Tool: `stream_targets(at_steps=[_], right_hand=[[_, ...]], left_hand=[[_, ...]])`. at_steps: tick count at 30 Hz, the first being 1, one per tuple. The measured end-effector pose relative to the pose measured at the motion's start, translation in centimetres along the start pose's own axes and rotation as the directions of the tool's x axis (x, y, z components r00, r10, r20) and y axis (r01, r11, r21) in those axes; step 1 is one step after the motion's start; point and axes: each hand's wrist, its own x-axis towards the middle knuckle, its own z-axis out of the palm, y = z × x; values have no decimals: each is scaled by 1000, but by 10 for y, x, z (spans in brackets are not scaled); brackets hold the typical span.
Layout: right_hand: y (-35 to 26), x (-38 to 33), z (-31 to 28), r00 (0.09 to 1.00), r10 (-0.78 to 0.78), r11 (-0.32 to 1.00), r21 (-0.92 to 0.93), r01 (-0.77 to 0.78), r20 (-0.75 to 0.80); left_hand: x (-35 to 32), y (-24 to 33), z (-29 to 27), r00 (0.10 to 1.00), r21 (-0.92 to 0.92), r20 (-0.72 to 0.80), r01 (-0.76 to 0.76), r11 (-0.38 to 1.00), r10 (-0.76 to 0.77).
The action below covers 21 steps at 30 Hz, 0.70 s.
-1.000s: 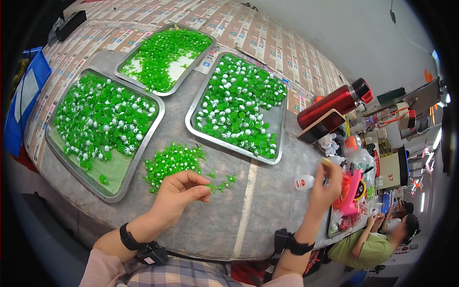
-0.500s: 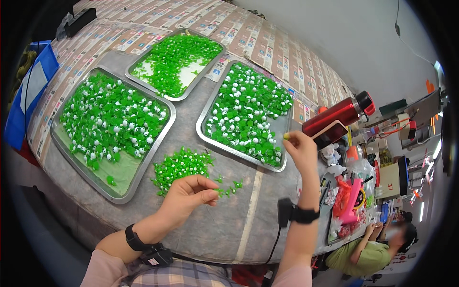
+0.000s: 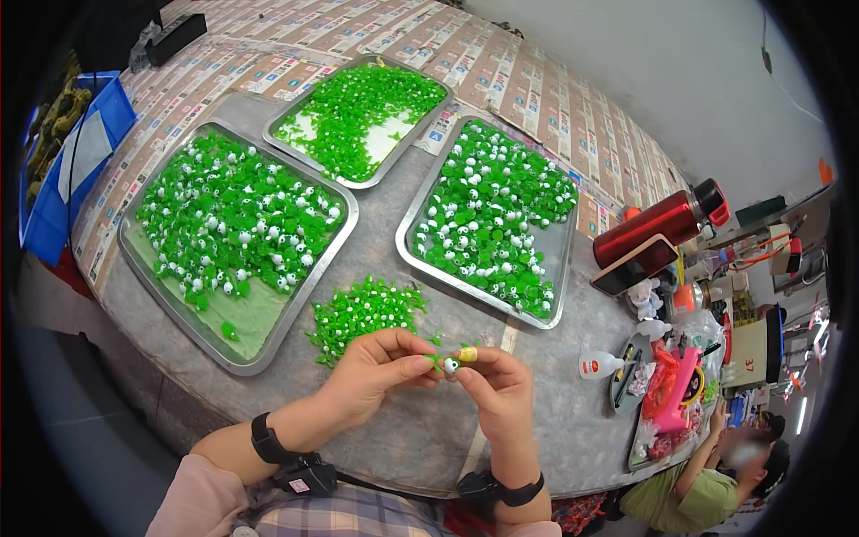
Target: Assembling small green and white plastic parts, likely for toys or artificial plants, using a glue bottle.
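Green-and-white small piece (image 3: 449,364) sits pinched between both hands above the grey table (image 3: 555,421): left hand (image 3: 371,376) grips its green side, right hand (image 3: 494,387) its white end. Just beyond lies a loose green pile (image 3: 362,311). A red flask (image 3: 660,222) and white glue bottle (image 3: 598,365) stand right.

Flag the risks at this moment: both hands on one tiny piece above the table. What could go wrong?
1. The small white and green piece is pinched only at the fingertips of the left hand and right hand; a slip could drop it.
2. The loose green pile lies untrayed right by the left hand; a wrist sweep may scatter it.
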Motion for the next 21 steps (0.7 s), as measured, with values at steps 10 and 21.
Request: stream_targets(at_steps=[10,21], right_hand=[[-4,-5,6,994,-71,998,-3,71,-79],[2,-7,6,994,-87,981,-180,74,-66]], left_hand=[[0,-1,2,999,86,-18,-32,996,34],[-3,-4,3,988,320,-20,-142,937,156]])
